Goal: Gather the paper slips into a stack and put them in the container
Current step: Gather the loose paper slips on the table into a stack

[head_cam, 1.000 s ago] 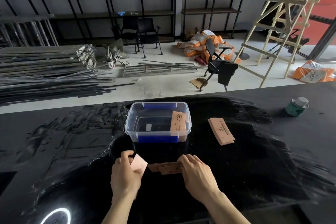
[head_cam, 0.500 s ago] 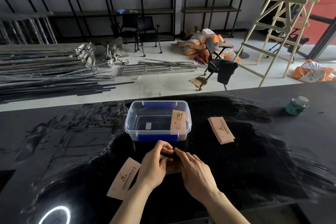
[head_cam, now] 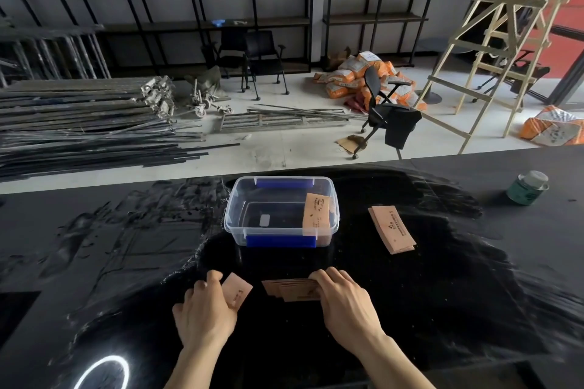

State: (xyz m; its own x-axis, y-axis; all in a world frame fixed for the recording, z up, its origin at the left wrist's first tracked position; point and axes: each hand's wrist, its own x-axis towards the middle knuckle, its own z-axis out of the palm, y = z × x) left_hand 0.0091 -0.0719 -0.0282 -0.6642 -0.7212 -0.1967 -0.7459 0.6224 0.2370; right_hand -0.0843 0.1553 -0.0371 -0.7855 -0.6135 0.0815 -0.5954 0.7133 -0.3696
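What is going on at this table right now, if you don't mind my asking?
A person is gathering brown paper slips on a black table. The left hand holds one slip; the right hand presses a small pile. Ahead, a clear container has one slip leaning inside, and another stack lies to its right.

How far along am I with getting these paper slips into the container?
Done: one slip leans inside the container. In hand: your left hand holds a single slip; your right hand rests on a loose pile. Left: the small stack right of the container.
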